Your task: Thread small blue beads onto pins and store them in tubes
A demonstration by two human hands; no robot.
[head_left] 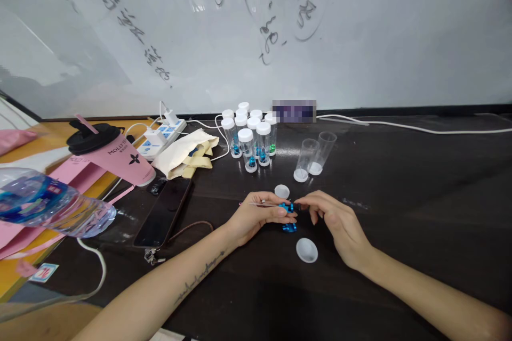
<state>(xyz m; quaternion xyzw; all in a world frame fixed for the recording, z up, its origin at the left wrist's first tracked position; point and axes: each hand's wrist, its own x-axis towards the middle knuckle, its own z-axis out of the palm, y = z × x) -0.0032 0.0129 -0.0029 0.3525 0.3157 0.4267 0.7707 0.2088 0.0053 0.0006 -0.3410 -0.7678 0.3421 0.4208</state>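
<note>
My left hand [258,217] rests on the dark table [420,197], fingers curled round thin metal tweezers [260,203] and touching small blue parts [286,206]. My right hand [334,218] sits opposite it, fingertips pinched at the same blue parts. Another blue part [289,227] lies just under my left fingers. Two white caps [282,191] [306,250] lie loose beside my hands. Two open clear vials [306,160] lean behind them.
A cluster of capped vials [250,136] with blue and green parts stands at the back. A black phone [164,212], a cloth bag [186,153], a power strip [160,137], a pink cup [116,157] and a water bottle [48,202] fill the left.
</note>
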